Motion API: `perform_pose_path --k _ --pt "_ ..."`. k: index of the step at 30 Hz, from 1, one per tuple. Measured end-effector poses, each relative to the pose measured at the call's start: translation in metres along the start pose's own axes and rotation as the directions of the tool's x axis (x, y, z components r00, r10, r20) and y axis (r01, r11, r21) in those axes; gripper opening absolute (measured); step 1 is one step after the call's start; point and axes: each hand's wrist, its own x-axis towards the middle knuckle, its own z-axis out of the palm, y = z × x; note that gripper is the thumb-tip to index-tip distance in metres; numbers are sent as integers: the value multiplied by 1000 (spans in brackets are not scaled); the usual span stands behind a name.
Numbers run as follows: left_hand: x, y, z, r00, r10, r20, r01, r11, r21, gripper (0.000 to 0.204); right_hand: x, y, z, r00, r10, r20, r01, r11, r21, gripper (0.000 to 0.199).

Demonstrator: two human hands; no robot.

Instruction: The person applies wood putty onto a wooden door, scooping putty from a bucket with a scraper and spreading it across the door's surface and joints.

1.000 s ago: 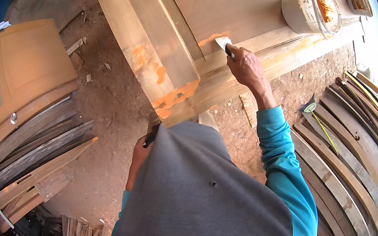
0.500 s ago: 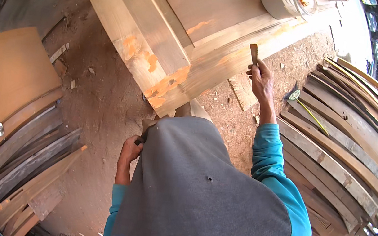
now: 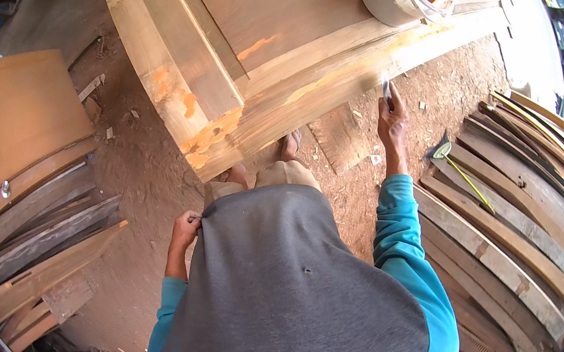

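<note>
In my right hand (image 3: 393, 125) is a putty knife (image 3: 385, 84), its thin blade pointing away from me. The blade tip is near the long right edge of a wooden door panel (image 3: 319, 110); whether it touches is unclear. Orange filler patches (image 3: 211, 131) mark the panel's near corner, with smaller smears along its rails. My left hand (image 3: 184, 229) is closed beside the hem of my grey shirt (image 3: 305, 272), and what its fingers grip, if anything, is hidden. On the panel's far right stands a white bucket (image 3: 386, 3) with orange filler inside.
Stacked boards (image 3: 503, 226) line the right side, with a green-yellow swatter-like tool (image 3: 464, 173) on top. More boards (image 3: 37, 250) and a brown panel (image 3: 24, 106) lie at the left. A loose plank (image 3: 339, 139) and wood chips lie on the dirt floor.
The door panel and bucket have shifted left in view. My right hand keeps the putty knife, its blade now closer to the panel's edge. My left hand has moved slightly down and left.
</note>
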Motion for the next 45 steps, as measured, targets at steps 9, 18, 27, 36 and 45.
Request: perform_pose_path --k 9,18,27,36,45 --pt "-68 46 104 963 -159 -219 165 986 9 27 2 68 -38 740 144 657 114 936 -334 47" --pt "-36 91 150 971 -85 -226 94 995 32 34 17 6 -94 951 -81 299 111 990 -84 35" --pt "21 67 138 968 -115 -223 45 955 -294 32 69 -44 -69 864 14 503 263 839 -476 19" --pt "23 30 131 965 -205 -162 126 908 -400 27 53 -104 -78 679 -68 731 279 945 -172 33" --pt "16 24 91 935 -272 -229 148 883 -445 31 89 -123 0 727 -109 677 -4 987 163 41"
